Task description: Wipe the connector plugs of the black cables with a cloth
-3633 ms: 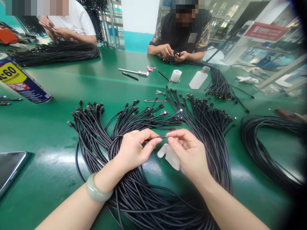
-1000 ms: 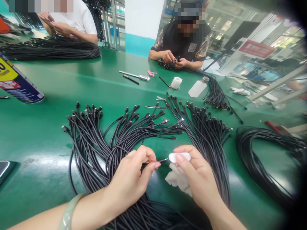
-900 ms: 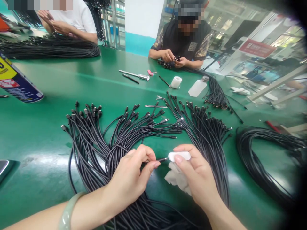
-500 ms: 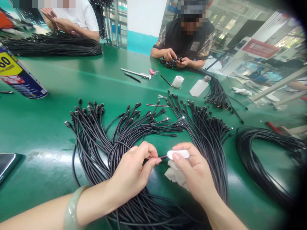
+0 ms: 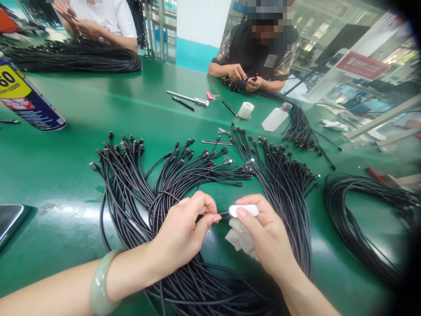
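Note:
My left hand point(image 5: 190, 224) pinches a black cable point(image 5: 224, 213) close to its end, with thumb and fingers closed. The cable's end meets a small white oval device point(image 5: 244, 211), which my right hand point(image 5: 268, 232) holds between thumb and fingers. A crumpled white tissue point(image 5: 239, 237) is also tucked under that hand's fingers. Beneath and behind my left hand spreads a bundle of black cables point(image 5: 177, 186) with plugs at their ends. A second cable bundle point(image 5: 289, 193) lies beyond my right hand.
On the green table point(image 5: 75, 184) are a spray can point(image 5: 33, 98), a phone point(image 5: 11, 221), calipers point(image 5: 187, 98), a white roll point(image 5: 245, 110), a clear bottle point(image 5: 276, 118) and a coiled cable bundle point(image 5: 342, 219). Two co-workers sit across, one handling cables point(image 5: 235, 84).
Less of the metal tip shows between the black cable and the white device. Both hands keep their grip, and the view has shifted slightly.

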The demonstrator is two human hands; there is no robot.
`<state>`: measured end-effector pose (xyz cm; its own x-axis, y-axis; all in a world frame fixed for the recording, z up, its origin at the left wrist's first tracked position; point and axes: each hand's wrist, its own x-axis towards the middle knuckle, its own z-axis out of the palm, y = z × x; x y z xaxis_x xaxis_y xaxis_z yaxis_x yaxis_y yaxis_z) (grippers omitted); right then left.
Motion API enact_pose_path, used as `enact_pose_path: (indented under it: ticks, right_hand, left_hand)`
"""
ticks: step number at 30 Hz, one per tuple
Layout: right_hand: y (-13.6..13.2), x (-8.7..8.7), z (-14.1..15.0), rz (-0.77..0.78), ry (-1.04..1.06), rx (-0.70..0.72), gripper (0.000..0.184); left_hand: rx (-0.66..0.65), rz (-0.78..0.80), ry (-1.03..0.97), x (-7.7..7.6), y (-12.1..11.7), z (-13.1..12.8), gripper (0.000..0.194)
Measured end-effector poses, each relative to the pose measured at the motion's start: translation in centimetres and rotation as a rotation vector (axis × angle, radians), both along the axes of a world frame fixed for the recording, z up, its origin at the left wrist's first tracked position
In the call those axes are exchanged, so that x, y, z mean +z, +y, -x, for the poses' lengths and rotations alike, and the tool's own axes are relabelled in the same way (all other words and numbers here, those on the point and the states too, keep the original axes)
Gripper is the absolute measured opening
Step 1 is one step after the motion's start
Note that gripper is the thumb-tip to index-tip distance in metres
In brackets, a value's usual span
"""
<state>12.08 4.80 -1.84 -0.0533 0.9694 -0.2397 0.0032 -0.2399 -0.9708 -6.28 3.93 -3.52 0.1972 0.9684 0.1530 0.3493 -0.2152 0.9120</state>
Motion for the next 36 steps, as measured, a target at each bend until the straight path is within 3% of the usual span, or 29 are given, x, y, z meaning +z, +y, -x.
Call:
enact_pose_path:
  ticks: [17,28,36]
  right_hand:
    - [-0.05,-0.15,-0.02,0.012,0.044,0.02,0.028]
    - [0.1,0.12,-0.18,0.037,0.171,-0.053,0.03]
    - [-0.16,0.11,0.01,-0.003,0.136,-0.028,0.028]
  left_hand:
    - [-0.013,0.026,-0.02,0.06,-0.02,0.15,0.007]
    - [-0.032,0.067,-0.088,0.21,0.0,0.3,0.007]
    - [-0.036,0.076,-0.096,0.34,0.06,0.21,0.008]
